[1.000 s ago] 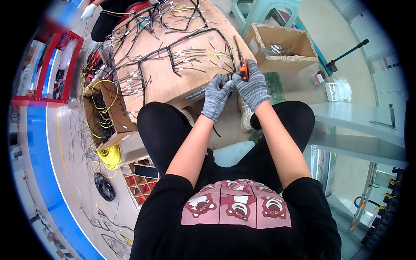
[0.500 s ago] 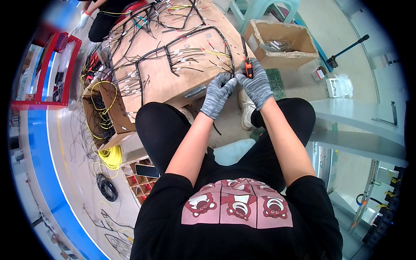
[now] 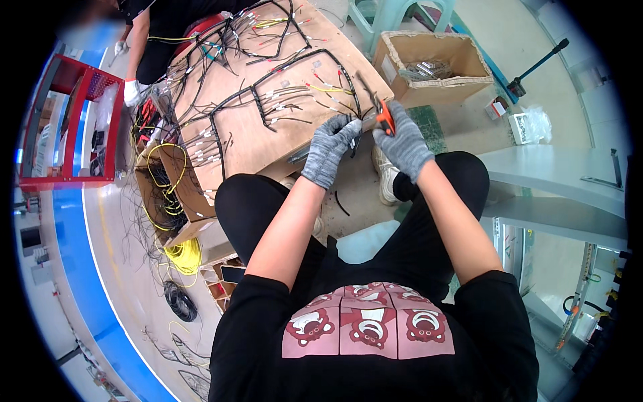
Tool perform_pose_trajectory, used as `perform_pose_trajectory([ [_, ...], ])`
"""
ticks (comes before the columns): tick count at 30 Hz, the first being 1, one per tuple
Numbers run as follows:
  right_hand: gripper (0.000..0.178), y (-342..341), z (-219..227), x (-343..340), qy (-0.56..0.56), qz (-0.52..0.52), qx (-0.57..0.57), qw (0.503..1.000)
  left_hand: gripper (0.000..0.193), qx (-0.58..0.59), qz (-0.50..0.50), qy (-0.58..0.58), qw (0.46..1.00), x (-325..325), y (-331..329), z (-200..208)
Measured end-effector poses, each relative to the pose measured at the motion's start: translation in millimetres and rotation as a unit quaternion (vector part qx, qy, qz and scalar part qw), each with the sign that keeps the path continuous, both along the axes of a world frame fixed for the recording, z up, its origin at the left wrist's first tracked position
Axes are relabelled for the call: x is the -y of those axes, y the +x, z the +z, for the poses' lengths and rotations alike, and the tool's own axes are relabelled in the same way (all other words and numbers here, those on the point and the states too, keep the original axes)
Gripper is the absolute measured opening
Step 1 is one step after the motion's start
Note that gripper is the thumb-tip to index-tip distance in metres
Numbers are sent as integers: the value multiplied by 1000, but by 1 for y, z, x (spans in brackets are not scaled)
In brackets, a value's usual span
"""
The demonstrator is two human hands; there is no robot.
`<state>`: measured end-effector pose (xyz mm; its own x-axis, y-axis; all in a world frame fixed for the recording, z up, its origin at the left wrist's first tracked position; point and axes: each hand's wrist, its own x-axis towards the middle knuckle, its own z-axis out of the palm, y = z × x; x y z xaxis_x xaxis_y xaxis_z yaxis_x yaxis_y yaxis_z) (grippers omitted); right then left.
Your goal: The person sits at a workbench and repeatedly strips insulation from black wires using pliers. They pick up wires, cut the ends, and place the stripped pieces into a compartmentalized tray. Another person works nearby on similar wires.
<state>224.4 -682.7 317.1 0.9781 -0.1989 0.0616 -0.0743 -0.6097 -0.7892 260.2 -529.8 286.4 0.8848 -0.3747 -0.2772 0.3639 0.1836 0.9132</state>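
Note:
My left hand [image 3: 330, 149], in a grey knit glove, is closed on the lower end of a black wire harness [image 3: 357, 100] at the near edge of a wooden board [image 3: 261, 151]. Short wire ends hang below its fingers. My right hand [image 3: 404, 139], also gloved, grips an orange-handled tool [image 3: 385, 119] with a long dark tip pointing up and away; its exact kind is unclear. The tool stands apart from my left hand, just to its right. Dark wire branches with white labels and red-tipped ends spread across the board.
A cardboard box [image 3: 445, 80] of metal parts stands beyond my right hand, near a pale green stool [image 3: 395, 17]. Another box [image 3: 197, 187] of wires, a yellow coil [image 3: 184, 256] and a black coil [image 3: 179, 301] lie left. A co-worker's gloved hand [image 3: 132, 92] is at far left.
My right hand has drawn away from my left, tilting the orange-handled tool leftward. My left hand still holds the harness end. The co-worker's arm has come further into view.

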Motion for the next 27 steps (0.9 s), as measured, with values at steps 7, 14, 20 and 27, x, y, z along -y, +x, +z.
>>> perform_pose_trajectory([
  [7,32,-29,16,23,-238,85,-130,959,12,23,-3,27,999,1,0,-6],
  [14,40,-27,24,23,-292,86,-166,938,10,67,-9,47,997,0,3,-23],
  [20,43,-27,17,30,-311,90,-145,935,25,2,-66,28,997,1,2,-15],
  [27,46,-28,14,31,-319,99,-144,931,14,70,-56,57,994,-2,7,-29],
])
